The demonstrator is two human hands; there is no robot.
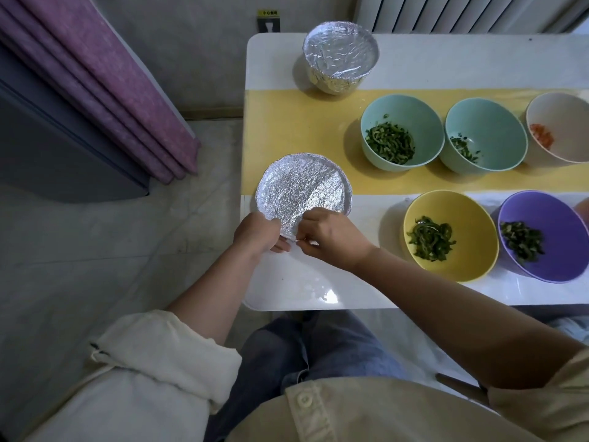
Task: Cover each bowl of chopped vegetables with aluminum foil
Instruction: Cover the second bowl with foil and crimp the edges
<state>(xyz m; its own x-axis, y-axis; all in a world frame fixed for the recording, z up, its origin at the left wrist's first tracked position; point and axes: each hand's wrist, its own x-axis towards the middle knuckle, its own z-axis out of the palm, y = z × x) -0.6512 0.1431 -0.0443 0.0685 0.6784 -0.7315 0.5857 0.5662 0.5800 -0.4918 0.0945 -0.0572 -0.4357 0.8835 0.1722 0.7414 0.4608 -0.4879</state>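
Note:
A bowl under crinkled aluminum foil [302,188] stands near the table's left edge. My left hand [258,232] holds its near left side, fingers curled under the foil rim. My right hand [328,237] pinches the foil's near edge beside it. A second bowl, fully wrapped in foil [340,55], stands at the far left corner. Uncovered bowls hold chopped greens: two teal ones [402,132] [484,138], a yellow one [449,234] and a purple one [545,237]. A white bowl [557,127] at the right edge holds orange bits.
The white table [318,282] carries a yellow runner [302,122] across its middle. Its left edge lies just beside the foil bowl. A purple curtain [105,90] hangs at the left and a radiator [462,14] stands behind the table.

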